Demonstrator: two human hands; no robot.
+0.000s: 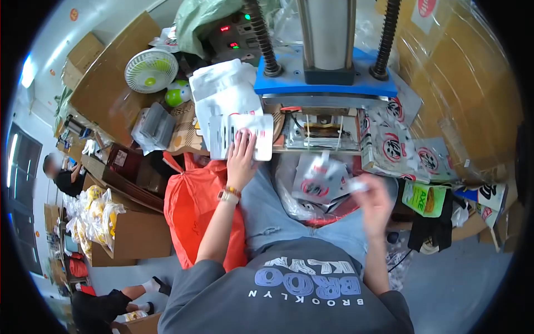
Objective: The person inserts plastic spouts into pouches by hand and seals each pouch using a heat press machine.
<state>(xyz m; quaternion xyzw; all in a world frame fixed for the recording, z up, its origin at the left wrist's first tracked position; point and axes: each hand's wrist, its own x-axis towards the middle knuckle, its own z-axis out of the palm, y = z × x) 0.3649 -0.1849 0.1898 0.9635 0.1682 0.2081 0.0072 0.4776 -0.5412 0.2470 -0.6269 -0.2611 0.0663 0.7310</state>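
My left hand (pixel 242 153) lies with its fingers spread on a white printed pouch (pixel 263 133), on top of a stack of silvery pouches (pixel 225 89). My right hand (pixel 374 203) is raised over my right thigh, blurred, its fingers pinched on a small white piece (pixel 356 185). Between my knees, pouches with red marks (pixel 317 181) sit in a plastic-lined container. Ahead stands a press with a blue plate (pixel 325 75), above a metal fixture (pixel 324 132). Right of the fixture lies a pile of printed pouches (pixel 389 147).
A small fan (pixel 151 70) stands at the upper left. A red bag (pixel 194 209) hangs beside my left leg. Cardboard boxes (pixel 142 234) with yellow packets are at the left. Two other people are at the far left. Large cardboard (pixel 467 83) stands at the right.
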